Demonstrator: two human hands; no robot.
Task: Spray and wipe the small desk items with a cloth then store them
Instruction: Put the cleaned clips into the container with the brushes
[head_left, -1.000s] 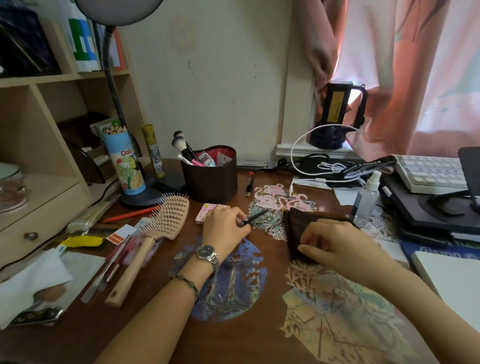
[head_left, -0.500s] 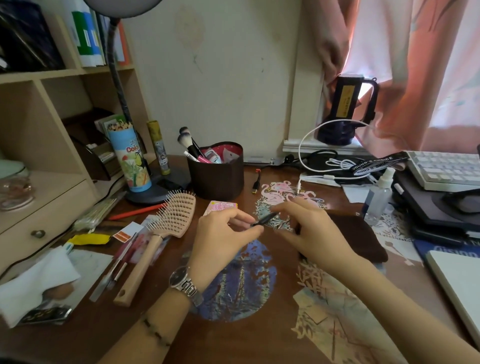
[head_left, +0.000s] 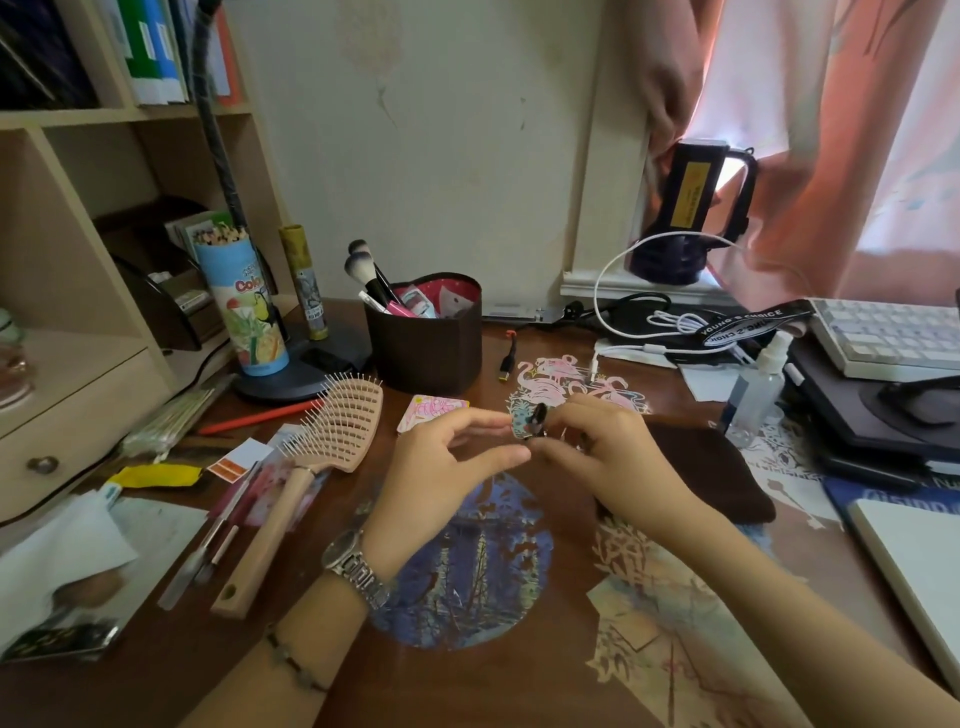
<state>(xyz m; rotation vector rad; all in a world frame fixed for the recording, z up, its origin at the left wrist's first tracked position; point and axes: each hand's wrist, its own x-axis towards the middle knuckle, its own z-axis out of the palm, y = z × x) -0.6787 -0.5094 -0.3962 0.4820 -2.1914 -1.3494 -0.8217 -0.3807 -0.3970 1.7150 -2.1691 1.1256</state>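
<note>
Cluttered as our worktop (head_left: 467, 675) is, we judge it best to keep both hands' grip, left hand (head_left: 441, 467) and right hand (head_left: 608, 457), pinched on the small dark clip (head_left: 535, 420) raised above the brown cloth (head_left: 701, 467) and wipe slowly.

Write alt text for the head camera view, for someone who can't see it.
Over a cluttered wooden desk, a person's left hand and right hand together pinch a small dark clip. A brown cloth lies under the right hand, with a clear spray bottle behind it, a pink hairbrush to the left and a dark brush holder behind.
</note>
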